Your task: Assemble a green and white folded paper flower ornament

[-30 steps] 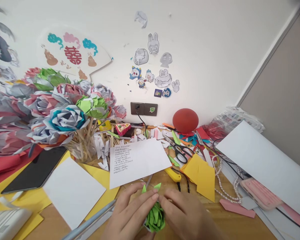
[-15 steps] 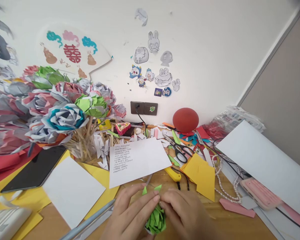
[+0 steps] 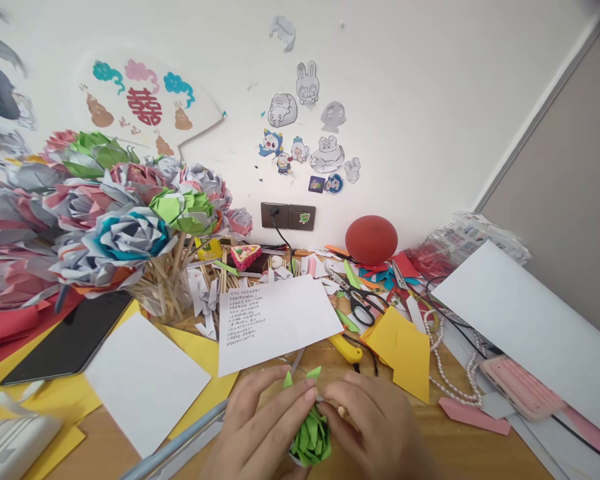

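A green paper flower (image 3: 311, 437) with many layered, pointed petals sits between my two hands, low in the middle of the view. My left hand (image 3: 267, 427) is closed around its left side, fingers laid across the top. Two green paper tips (image 3: 314, 373) stick up beyond those fingers. At the flower's upper right edge, my right hand (image 3: 373, 423) is closed, thumb and fingers pinched together. Between these fingers shows a small beige tip (image 3: 341, 411) that looks like a stick end. The flower's underside is hidden.
A handwritten white sheet (image 3: 280, 323) lies ahead. Left are a bunch of paper flowers (image 3: 130, 233), a black tablet (image 3: 70, 340) and white paper (image 3: 147, 383). Scissors (image 3: 363, 310), a yellow-handled tool (image 3: 346, 348), yellow paper (image 3: 410, 360) and a bead string (image 3: 453, 387) lie right.
My right hand's fingers have shifted slightly, and the small beige tip now shows between them. My left hand and the flower have barely moved.
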The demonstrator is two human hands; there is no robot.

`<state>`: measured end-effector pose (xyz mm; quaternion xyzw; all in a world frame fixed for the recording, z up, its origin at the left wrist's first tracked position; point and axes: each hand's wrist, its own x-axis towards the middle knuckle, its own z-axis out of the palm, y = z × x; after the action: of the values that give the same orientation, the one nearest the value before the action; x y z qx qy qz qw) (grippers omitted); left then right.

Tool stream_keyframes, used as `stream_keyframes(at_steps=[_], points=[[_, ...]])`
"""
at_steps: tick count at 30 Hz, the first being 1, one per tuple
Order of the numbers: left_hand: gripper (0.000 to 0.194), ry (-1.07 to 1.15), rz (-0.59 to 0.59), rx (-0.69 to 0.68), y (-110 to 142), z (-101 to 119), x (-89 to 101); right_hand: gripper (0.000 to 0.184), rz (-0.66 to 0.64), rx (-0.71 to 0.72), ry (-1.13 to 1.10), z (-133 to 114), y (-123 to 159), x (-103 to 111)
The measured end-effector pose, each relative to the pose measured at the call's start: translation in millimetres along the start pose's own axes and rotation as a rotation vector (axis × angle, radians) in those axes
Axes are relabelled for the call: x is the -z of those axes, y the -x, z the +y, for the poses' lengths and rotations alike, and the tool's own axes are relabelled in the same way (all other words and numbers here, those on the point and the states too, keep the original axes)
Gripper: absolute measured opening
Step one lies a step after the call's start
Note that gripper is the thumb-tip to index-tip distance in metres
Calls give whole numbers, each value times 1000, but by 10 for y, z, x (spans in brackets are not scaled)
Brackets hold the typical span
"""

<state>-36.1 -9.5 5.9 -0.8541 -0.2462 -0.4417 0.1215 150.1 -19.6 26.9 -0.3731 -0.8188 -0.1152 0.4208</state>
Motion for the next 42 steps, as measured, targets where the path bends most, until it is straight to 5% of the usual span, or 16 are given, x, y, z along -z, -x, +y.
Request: stream_keyframes(at_steps=[13, 18, 34, 38, 42], points=[[37, -4, 3, 0, 16, -7, -26, 35, 6, 32, 93, -41, -37, 48], [42, 5, -125, 60, -31, 44, 71, 32, -59, 58, 113, -24, -16, 37], [40, 49, -95, 50, -34, 50, 52, 29, -147, 201, 149, -6, -32, 49], [46, 83, -116, 89, -56, 52, 62, 29, -134, 58, 2, 24, -27, 71], [53, 232, -129, 121, -70, 81, 30, 24, -91, -299, -199, 76, -36, 93]])
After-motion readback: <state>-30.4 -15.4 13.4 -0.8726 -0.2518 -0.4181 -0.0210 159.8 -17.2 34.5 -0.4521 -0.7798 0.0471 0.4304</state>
